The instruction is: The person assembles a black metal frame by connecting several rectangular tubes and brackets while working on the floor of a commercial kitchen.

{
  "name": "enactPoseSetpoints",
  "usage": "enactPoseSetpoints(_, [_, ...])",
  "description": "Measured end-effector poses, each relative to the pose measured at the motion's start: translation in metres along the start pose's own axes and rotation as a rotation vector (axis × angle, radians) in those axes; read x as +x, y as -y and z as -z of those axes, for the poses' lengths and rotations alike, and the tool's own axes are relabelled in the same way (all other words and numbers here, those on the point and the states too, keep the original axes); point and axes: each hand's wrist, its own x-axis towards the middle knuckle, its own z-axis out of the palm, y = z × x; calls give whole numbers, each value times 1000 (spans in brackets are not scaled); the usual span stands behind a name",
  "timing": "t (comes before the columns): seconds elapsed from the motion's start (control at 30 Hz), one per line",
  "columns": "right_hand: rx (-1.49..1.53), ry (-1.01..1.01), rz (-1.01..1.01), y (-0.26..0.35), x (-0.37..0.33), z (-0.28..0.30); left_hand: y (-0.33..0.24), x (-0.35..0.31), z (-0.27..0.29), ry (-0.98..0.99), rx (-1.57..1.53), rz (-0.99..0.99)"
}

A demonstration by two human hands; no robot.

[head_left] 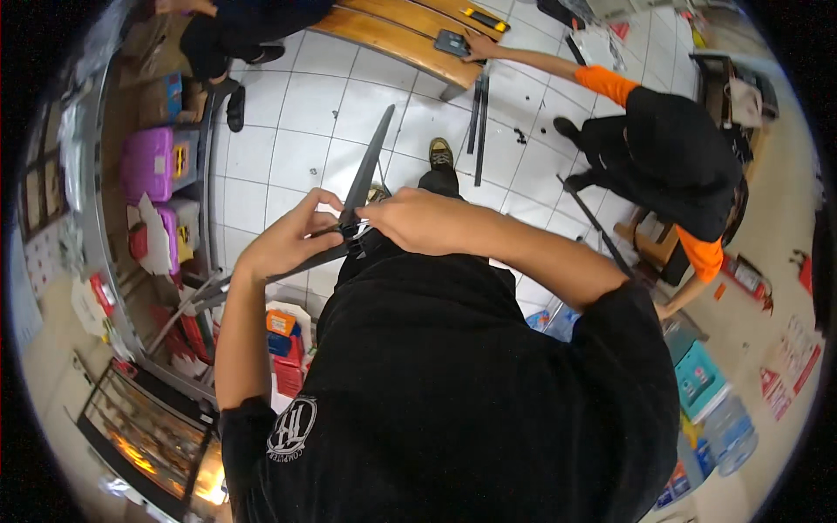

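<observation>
In front of my waist is a black frame (pixel 364 174) with long tapered arms, one reaching away from me and another running down to the left. Its arms meet at a dark joint. My left hand (pixel 292 237) curls its thumb and fingers around the near side of that joint. Pressed against the joint from the other side is my right hand (pixel 418 222), fingers pinched together. A small pale or shiny bit shows at its fingertips, too small to name. Part of the joint is hidden behind the fingers.
A wooden bench (pixel 384 39) stands ahead. At right, a person in black and orange (pixel 671 148) leans over, one hand on a dark device (pixel 451 43) on the bench. Black bars (pixel 478 131) lie on the tiles. Shelves with purple bins (pixel 148 164) line the left.
</observation>
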Motion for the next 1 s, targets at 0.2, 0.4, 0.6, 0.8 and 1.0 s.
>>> enactPoseSetpoints(0.2, [1453,85,-506,-3,3,-8,-9,5,-5,23,-8,45])
enactPoseSetpoints(0.4, [1075,-223,-477,24,5,-24,-5,9,3,68,-97,83])
enactPoseSetpoints(0.6, [-37,-506,121,11,0,-29,-2,9,6,58,-120,43])
enactPoseSetpoints(0.8, [7,-101,140,-9,10,0,2,12,9,13,120,-24])
enactPoseSetpoints(1.0, [195,228,-1,-3,11,29,4,18,11,45,63,-25])
